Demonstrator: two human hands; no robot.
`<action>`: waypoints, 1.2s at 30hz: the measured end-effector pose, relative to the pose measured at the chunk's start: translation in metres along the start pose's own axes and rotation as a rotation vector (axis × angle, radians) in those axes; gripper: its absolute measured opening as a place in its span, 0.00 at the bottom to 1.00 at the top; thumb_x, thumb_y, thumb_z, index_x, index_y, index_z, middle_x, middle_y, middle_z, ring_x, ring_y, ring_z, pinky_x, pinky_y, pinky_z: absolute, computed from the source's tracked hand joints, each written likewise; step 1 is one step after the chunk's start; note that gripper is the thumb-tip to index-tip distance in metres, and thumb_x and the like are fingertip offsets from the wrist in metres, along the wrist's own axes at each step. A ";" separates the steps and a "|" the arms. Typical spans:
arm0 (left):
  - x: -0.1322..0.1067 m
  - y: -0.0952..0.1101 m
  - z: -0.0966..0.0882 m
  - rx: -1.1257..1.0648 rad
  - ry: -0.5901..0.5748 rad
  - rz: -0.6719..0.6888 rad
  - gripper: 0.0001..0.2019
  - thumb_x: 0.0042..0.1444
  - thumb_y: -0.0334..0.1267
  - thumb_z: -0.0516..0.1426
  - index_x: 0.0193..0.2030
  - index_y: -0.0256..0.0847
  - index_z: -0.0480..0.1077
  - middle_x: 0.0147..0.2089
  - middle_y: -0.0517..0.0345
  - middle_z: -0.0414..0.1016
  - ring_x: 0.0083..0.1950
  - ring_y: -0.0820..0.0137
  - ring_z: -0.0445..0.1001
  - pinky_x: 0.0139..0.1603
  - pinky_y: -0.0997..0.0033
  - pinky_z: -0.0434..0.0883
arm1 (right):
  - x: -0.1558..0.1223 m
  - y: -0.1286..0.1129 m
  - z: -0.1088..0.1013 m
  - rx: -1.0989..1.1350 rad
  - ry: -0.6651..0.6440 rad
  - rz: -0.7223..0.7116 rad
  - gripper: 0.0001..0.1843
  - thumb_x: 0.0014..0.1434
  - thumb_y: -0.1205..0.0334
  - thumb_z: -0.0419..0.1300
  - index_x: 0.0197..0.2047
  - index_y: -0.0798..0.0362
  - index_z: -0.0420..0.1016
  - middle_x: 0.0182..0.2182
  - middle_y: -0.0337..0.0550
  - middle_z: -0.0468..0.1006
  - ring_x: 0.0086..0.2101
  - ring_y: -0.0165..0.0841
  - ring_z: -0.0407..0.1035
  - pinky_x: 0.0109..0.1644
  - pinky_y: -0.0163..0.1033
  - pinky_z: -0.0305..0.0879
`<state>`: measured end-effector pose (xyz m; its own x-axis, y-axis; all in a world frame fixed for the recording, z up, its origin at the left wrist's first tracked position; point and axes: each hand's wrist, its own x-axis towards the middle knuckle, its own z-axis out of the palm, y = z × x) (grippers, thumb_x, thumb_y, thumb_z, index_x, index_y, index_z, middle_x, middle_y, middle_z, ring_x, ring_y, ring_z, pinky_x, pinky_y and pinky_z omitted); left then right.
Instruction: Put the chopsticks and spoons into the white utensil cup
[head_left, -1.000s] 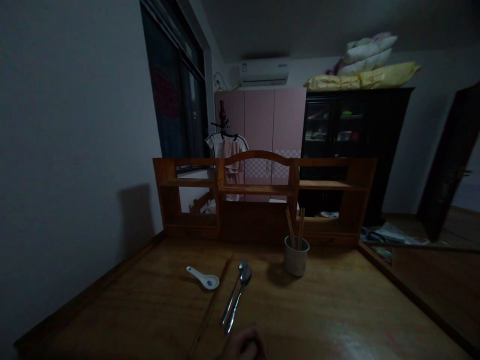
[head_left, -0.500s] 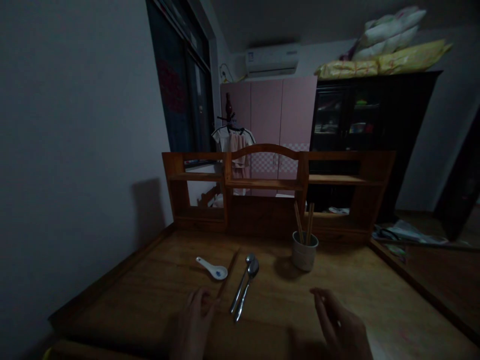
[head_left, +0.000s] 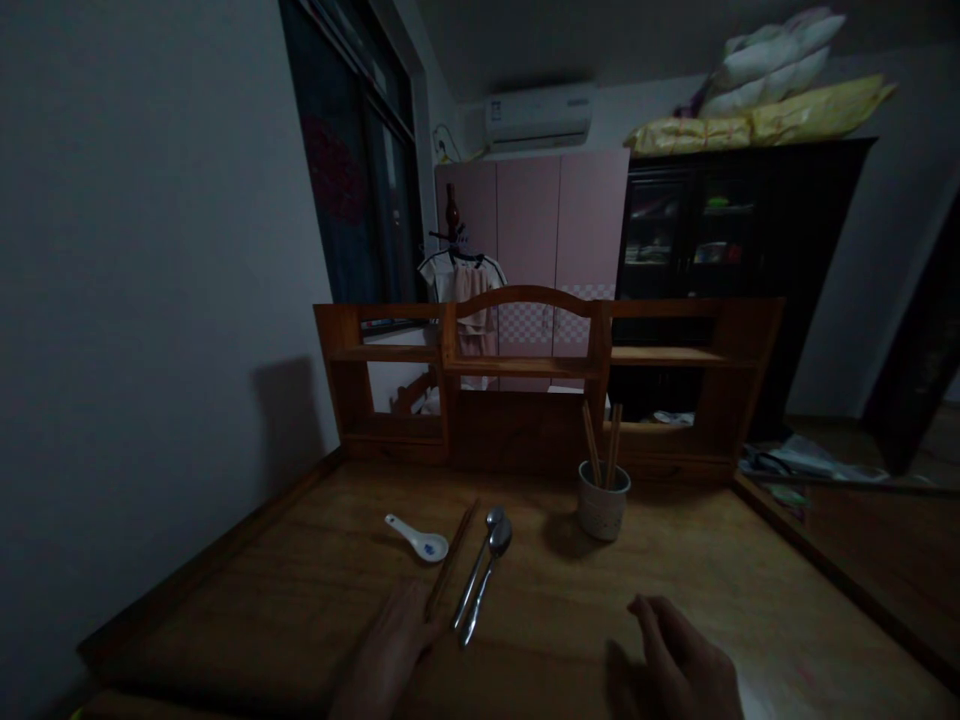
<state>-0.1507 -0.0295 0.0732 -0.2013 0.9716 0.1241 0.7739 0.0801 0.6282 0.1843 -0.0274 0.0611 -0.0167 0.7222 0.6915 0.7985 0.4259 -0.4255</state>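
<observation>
My left hand (head_left: 394, 640) is low over the table, its thumb and fingers around the near end of a pair of thin brown chopsticks (head_left: 451, 558). The chopsticks lie slanted on the wood; dim light hides whether the fingers touch them. Left of them rests a white ceramic soup spoon (head_left: 421, 541) with a blue mark in its bowl. To their right two metal spoons lie side by side, a smaller spoon (head_left: 477, 568) and a larger spoon (head_left: 491, 562). My right hand (head_left: 682, 655) hovers at the right, fingers curled together, nothing visible in them.
A pale cup (head_left: 602, 512) holding upright chopsticks (head_left: 613, 445) stands toward the back right of the wooden table (head_left: 720, 560). Along the back edge runs a wooden shelf unit (head_left: 525, 368). A wall (head_left: 165, 300) borders the left side.
My left hand has shifted slightly and flattened beside the chopsticks, which show more plainly. My right hand has moved slightly down and right. The view has shifted a little.
</observation>
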 end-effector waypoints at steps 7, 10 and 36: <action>0.011 0.030 -0.011 -0.243 0.055 -0.015 0.12 0.52 0.44 0.53 0.39 0.42 0.71 0.30 0.56 0.76 0.35 0.63 0.75 0.37 0.68 0.68 | 0.004 -0.006 -0.005 0.143 -0.012 0.142 0.27 0.60 0.37 0.49 0.33 0.50 0.79 0.30 0.47 0.80 0.27 0.38 0.75 0.26 0.33 0.70; 0.008 0.054 -0.004 -0.378 0.072 0.021 0.17 0.58 0.50 0.48 0.38 0.40 0.71 0.31 0.55 0.77 0.30 0.65 0.74 0.34 0.69 0.69 | 0.004 -0.005 -0.006 0.153 0.007 0.100 0.29 0.57 0.34 0.50 0.33 0.51 0.79 0.31 0.49 0.80 0.29 0.40 0.75 0.28 0.35 0.71; -0.026 0.100 0.134 -0.956 -0.404 0.060 0.15 0.48 0.45 0.59 0.36 0.35 0.75 0.30 0.52 0.77 0.29 0.68 0.74 0.34 0.69 0.69 | 0.070 -0.067 -0.029 0.558 -0.313 -0.036 0.09 0.64 0.57 0.55 0.39 0.53 0.72 0.31 0.40 0.70 0.31 0.31 0.67 0.33 0.34 0.64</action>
<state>0.0123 -0.0172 0.0303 0.1749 0.9844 0.0196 -0.0586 -0.0094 0.9982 0.1467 -0.0214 0.1547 -0.2800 0.7911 0.5438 0.3620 0.6117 -0.7035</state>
